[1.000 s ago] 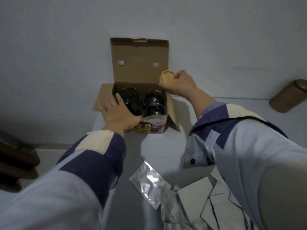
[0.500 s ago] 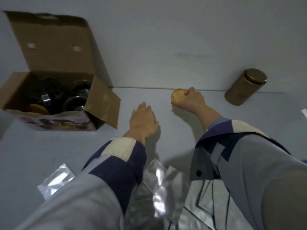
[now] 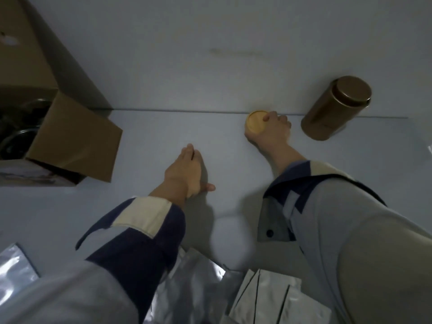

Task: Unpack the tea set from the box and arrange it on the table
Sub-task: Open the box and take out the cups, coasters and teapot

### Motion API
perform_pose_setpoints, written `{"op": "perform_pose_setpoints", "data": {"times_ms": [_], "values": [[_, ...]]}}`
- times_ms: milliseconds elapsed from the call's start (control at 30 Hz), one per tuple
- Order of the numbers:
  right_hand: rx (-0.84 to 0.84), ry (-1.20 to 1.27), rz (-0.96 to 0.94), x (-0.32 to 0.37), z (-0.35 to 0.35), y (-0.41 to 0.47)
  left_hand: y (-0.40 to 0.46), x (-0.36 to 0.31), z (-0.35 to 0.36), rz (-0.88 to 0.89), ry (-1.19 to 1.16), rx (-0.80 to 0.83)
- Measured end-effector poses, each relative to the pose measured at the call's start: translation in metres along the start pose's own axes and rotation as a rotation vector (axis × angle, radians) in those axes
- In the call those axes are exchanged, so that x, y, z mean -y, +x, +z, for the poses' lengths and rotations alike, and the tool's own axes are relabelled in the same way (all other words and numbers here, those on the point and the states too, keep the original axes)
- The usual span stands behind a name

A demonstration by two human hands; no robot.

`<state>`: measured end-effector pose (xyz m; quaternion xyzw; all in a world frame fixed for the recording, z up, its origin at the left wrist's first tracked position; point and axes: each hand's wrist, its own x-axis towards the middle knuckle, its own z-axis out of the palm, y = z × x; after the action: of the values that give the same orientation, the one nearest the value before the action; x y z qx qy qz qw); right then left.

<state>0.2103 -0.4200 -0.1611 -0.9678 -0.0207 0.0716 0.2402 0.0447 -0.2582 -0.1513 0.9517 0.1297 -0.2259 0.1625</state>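
Wooden lid [image 3: 256,123] now out of the box [image 3: 70,146] — right hand [image 3: 272,134] fingers grasp it low against the bench [image 3: 152,132], beside the brown tin [image 3: 336,108]. Left hand [image 3: 187,171] released, flat. Remaining pieces still boxed.

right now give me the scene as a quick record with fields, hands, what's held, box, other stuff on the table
left hand: left hand rests flat on the table, fingers straight, holding nothing
right hand: right hand grips the round yellow lid near the wall
box: cardboard box open at left, dark glassware inside
beside right hand: brown tin canister, upright, lid on
near edge: silver foil pouches
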Motion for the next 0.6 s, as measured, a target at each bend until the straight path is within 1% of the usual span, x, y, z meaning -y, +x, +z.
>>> {"op": "perform_pose_setpoints", "data": {"times_ms": [167,333,400,500,533,600], "values": [[-0.007,-0.044,-0.043,-0.004,0.009,0.008,0.002,0.000,0.001,-0.007,0.015,-0.005],[0.054,-0.115,-0.019,-0.001,0.001,0.004,-0.001,-0.001,0.000,-0.003,0.016,0.009],[0.064,-0.167,-0.043,0.003,-0.003,-0.006,0.001,-0.002,-0.004,-0.011,0.027,0.028],[0.058,-0.115,-0.100,0.015,-0.006,-0.030,0.004,0.002,-0.021,-0.013,0.061,0.049],[0.068,-0.090,-0.121,0.021,-0.006,-0.038,0.004,0.006,-0.029,-0.005,0.074,0.035],[0.087,-0.050,-0.174,0.037,-0.005,-0.053,-0.004,0.018,-0.046,-0.007,0.083,-0.046]]}}
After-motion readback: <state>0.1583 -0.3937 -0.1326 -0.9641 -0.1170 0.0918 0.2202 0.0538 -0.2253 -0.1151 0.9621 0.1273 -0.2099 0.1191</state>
